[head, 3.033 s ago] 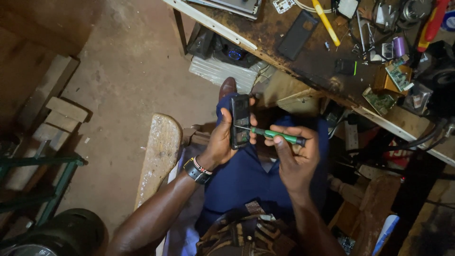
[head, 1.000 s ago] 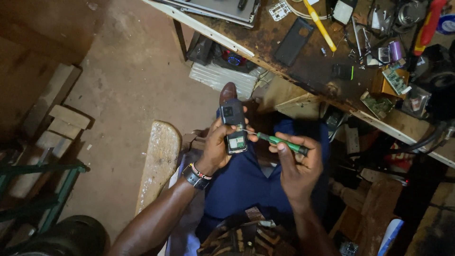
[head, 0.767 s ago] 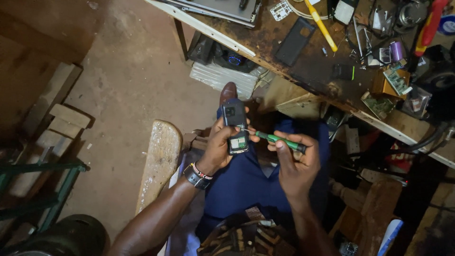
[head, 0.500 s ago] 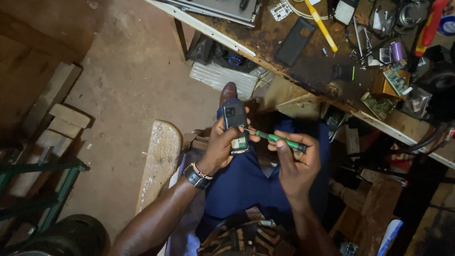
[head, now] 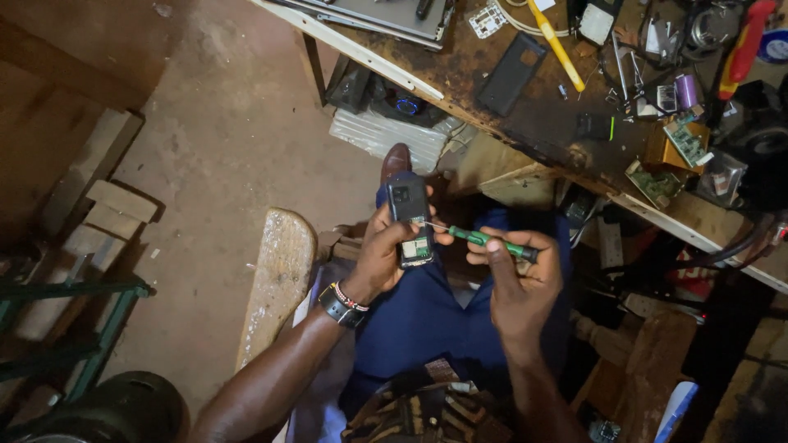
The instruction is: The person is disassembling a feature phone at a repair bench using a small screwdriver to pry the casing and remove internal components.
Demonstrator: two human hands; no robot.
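Screwdriver [head: 491, 241] tip now at opened phone [head: 410, 221], board exposed; both grips holding.

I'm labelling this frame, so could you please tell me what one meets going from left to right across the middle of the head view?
Green metal frame → wooden bench plank → left hand → small opened phone → green-handled screwdriver → right hand.

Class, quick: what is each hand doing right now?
Left hand: closed, holding the phone.
Right hand: closed, holding the green screwdriver.
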